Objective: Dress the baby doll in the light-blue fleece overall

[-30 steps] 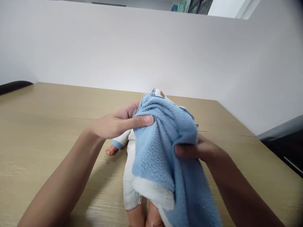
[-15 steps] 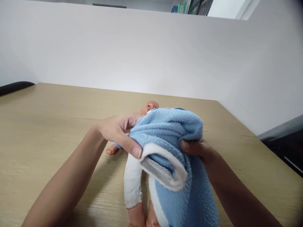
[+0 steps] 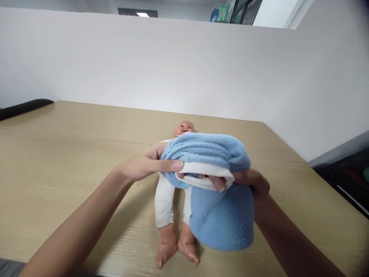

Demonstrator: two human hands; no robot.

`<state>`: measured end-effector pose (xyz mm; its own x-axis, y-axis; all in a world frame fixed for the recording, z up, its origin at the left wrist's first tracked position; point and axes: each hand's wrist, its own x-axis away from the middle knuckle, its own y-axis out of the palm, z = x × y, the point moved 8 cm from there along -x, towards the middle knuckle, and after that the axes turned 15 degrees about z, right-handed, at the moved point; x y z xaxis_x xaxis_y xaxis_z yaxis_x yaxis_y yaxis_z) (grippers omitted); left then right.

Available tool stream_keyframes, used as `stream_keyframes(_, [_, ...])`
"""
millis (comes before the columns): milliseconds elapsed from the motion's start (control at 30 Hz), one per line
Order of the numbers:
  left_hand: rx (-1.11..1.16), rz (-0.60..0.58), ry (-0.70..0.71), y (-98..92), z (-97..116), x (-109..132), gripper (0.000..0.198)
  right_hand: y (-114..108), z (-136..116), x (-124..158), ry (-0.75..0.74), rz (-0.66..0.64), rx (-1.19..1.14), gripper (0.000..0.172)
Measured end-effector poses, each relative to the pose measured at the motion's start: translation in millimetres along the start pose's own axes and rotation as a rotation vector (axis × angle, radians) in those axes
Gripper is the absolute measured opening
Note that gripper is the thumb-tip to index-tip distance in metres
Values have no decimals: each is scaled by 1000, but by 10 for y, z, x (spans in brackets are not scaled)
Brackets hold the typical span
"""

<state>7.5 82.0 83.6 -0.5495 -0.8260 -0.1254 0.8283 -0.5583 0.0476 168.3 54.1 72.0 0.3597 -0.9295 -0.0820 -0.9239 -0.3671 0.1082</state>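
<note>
A single head-worn camera looks forward and down along the table (image 3: 86,169) toward the wall (image 3: 173,65), from close behind the left hand (image 3: 147,165) and right hand (image 3: 253,182), seeing the doll (image 3: 165,204) from its foot end.

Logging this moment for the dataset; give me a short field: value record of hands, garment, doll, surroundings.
left hand: grips the garment's white-trimmed opening, thumb outside
right hand: grips the opening's other side
inside opening: fingertips visible
garment: blue fleece, bunched, its lower part hanging; type unclear
doll: baby doll on its back, head at the far end, bare feet nearest the camera
doll clothing: white trousers
hidden: most of the doll's torso, behind the garment
surface: wood-grain table
background: white partition
</note>
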Motion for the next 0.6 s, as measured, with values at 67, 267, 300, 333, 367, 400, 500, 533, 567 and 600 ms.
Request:
stream_keyframes(67, [10, 102, -27, 56, -63, 201, 44, 60, 93, 121, 53, -6, -131, 39])
stream_keyframes(267, [-61, 449, -139, 311, -455, 959, 41, 362, 259, 464, 29, -86, 87, 51])
stream_keyframes(300, [-89, 518, -173, 339, -541, 1076, 41, 408, 241, 505, -10, -67, 155, 59])
stream_keyframes(333, [-122, 571, -210, 369, -628, 1180, 42, 440, 218, 539, -48, -29, 222, 63])
stream_keyframes(367, [-159, 615, -234, 394, -701, 1268, 45, 466, 197, 569, -81, 14, 285, 62])
stream_keyframes(400, [-191, 657, -247, 411, -760, 1342, 48, 495, 185, 598, -107, 44, 341, 58])
stream_keyframes(500, [-261, 747, -229, 427, -864, 1480, 54, 570, 239, 653, -111, 64, 469, 44])
stream_keyframes(533, [-289, 758, -211, 429, -880, 1504, 52, 579, 283, 659, -86, 63, 497, 36])
stream_keyframes(567, [-326, 760, -198, 431, -894, 1523, 46, 575, 332, 660, -54, 68, 518, 28])
stream_keyframes(600, [-374, 756, -191, 430, -909, 1537, 41, 562, 379, 658, -22, 80, 535, 21])
